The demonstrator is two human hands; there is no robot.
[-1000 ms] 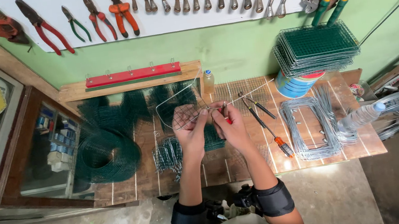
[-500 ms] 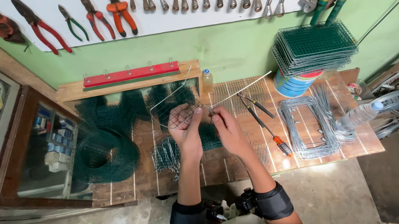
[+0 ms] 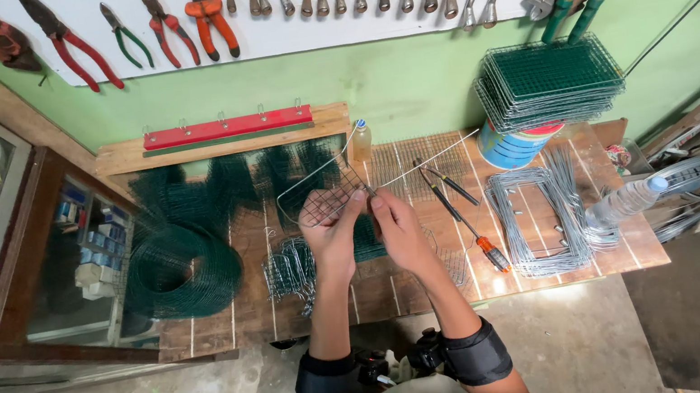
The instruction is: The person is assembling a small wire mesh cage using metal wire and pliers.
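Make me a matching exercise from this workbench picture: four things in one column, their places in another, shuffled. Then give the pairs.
Things:
1. roll of green mesh
2. stack of green mesh panels
3. small mesh piece
4. orange-handled screwdriver

Places:
A. on top of the blue bucket at the back right
B. held between the left hand and right hand
C. lying flat on the bench, right of the hands
D. at the left end of the bench

Pairs: 1-D, 2-A, 3-B, 4-C

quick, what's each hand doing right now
Left hand: closed on a small wire mesh piece.
Right hand: fingers pinched on the same mesh piece, at its right edge.
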